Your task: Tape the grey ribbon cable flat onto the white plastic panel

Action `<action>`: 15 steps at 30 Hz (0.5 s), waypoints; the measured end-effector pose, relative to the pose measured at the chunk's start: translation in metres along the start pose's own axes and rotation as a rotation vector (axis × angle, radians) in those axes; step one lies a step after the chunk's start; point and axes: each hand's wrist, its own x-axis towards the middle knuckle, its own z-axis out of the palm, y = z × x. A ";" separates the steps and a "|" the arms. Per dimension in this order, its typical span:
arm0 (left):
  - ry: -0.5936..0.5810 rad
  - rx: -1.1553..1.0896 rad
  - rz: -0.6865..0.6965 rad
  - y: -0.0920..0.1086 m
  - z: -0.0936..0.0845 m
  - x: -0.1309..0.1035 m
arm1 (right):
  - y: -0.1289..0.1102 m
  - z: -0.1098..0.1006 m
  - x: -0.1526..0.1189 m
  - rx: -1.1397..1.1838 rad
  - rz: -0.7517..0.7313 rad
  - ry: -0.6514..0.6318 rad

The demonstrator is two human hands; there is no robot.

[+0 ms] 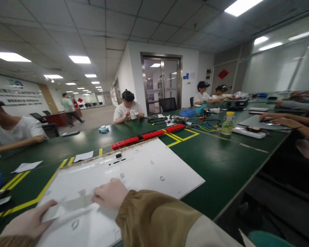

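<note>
A large white panel (144, 164) with a brownish, worn far edge and small slots lies on the green table before me. Over its near left part is a pale, translucent strip or sheet (74, 204); its exact shape is blurred. The thumb and fingers of my left hand (28, 221) pinch the left end of this strip. My right hand (111, 194) is closed at the strip's right end, its fingertips on it above the panel.
Beyond the panel run red power strips (151, 134). White papers (83, 156) lie at the left. A yellow-capped bottle (228, 123), cables and a blue basket (187, 113) stand farther right. People sit around the green table (211, 154).
</note>
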 end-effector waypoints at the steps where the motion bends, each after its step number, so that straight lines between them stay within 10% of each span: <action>1: 0.049 0.022 -0.022 -0.003 0.004 0.002 | 0.000 -0.002 0.000 0.025 0.022 0.002; 10: 0.009 0.184 -0.029 0.008 0.007 0.002 | 0.004 -0.012 -0.002 0.526 0.126 0.091; 15: 0.112 0.195 0.164 0.000 0.012 0.006 | -0.042 -0.017 -0.013 0.757 -0.228 0.071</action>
